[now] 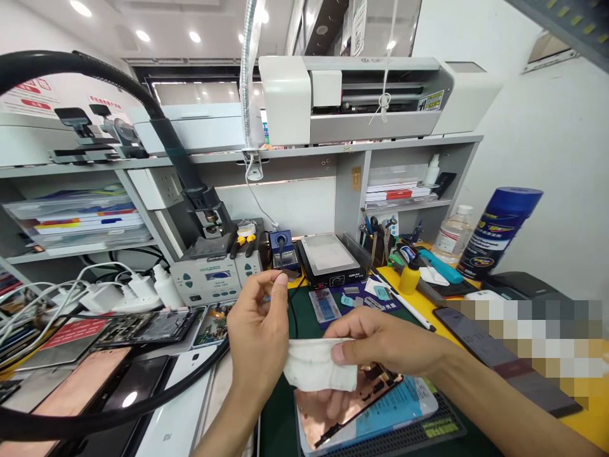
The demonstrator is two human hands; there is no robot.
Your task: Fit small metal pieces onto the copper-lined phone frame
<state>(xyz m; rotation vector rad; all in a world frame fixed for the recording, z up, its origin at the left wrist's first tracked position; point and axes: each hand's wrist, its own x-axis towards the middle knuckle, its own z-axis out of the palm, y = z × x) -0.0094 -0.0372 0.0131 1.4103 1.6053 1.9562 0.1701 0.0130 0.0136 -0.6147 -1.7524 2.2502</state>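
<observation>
My left hand (261, 330) is raised at the centre, thumb and fingers pinched on a small dark piece (285, 273) that is mostly hidden. Beside it, my right hand (385, 343) grips a white cloth (318, 365) between thumb and fingers. The cloth's left edge meets my left hand. Below the cloth lies a copper-coloured phone part (342, 412) with a dark edge, on a blue and white tray (419, 397).
Phones and a white back cover (178, 406) lie at the left, crossed by a black hose (190, 393). A hot plate (330, 254) and a soldering station (209, 276) stand behind. A blue spray can (497, 235) and yellow bottle (410, 276) are at the right.
</observation>
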